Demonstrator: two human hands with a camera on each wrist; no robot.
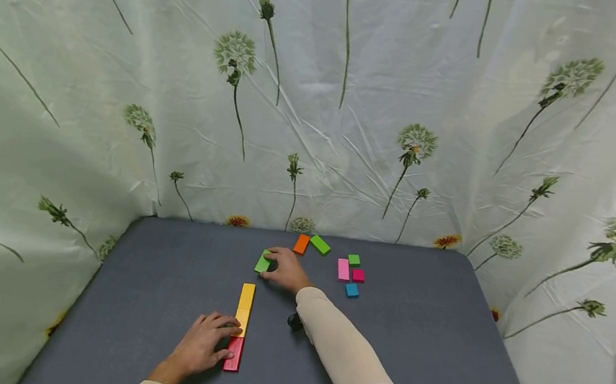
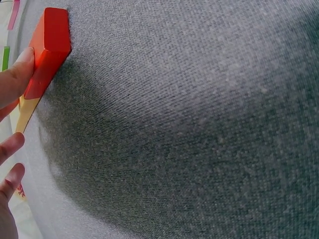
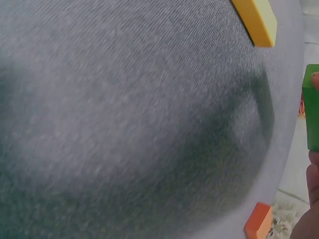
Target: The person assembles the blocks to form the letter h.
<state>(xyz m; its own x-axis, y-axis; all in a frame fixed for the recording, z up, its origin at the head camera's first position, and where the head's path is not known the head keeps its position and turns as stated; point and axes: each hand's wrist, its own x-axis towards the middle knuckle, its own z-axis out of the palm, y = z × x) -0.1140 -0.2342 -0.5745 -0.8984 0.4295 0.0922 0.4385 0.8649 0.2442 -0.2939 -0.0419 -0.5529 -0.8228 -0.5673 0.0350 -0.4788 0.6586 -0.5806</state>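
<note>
Two yellow blocks (image 1: pixel 246 296) and a red block (image 1: pixel 233 359) lie end to end in a straight row on the dark grey cloth. My left hand (image 1: pixel 198 344) rests at the row's near end, its thumb on the red block and its forefinger on the nearer yellow one. In the left wrist view, the thumb meets the red block (image 2: pixel 56 32) while two other fingers are apart from the row. Farther out, my right hand (image 1: pixel 288 270) pinches a green block (image 1: pixel 262 263) between thumb and fingers, beyond the row's far end. The right wrist view shows that green block (image 3: pixel 313 114) raised above the cloth.
An orange block (image 1: pixel 301 244) and another green block (image 1: pixel 320 244) lie near the back edge. Right of them sit a pink block (image 1: pixel 343 269) and small green (image 1: pixel 354 260), crimson (image 1: pixel 358 275) and blue (image 1: pixel 352 290) blocks. A flowered curtain (image 1: pixel 343 177) hangs behind the table.
</note>
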